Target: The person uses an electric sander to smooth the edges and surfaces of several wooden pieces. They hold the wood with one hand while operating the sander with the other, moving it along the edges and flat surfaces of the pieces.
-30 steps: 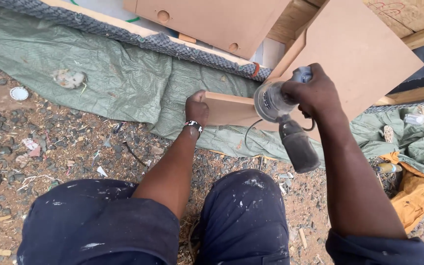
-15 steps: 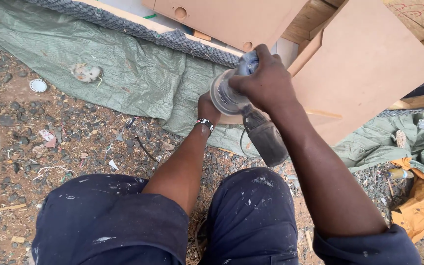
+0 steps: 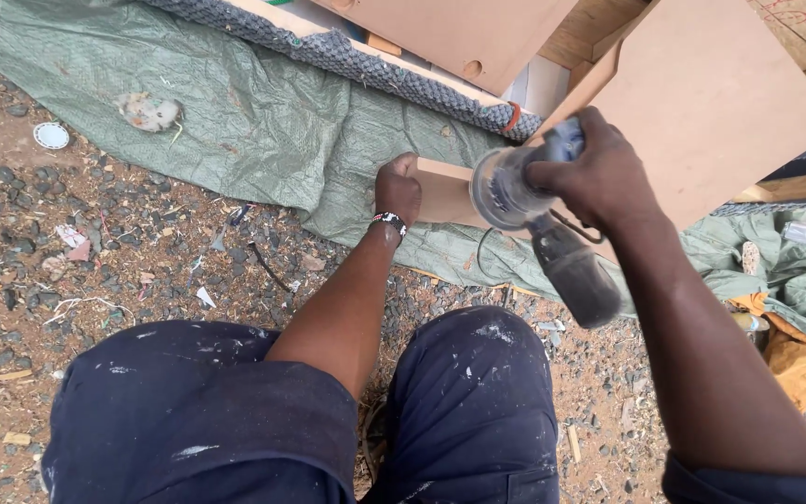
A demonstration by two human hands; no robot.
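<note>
Head view: the right hand (image 3: 599, 177) is wrapping its grip tight around a round-headed power sander (image 3: 515, 191), whose dark body is hanging down over the knee, while the left hand (image 3: 397, 189) is closing its grip on the near end of a brown board (image 3: 701, 93) propped low in front. A green tarp (image 3: 235, 112) is lying beneath, with gravel ground (image 3: 95, 252) on the left, a white cap (image 3: 51, 135) resting on it, and grey mesh edging (image 3: 366, 58) and more boards standing behind.
</note>
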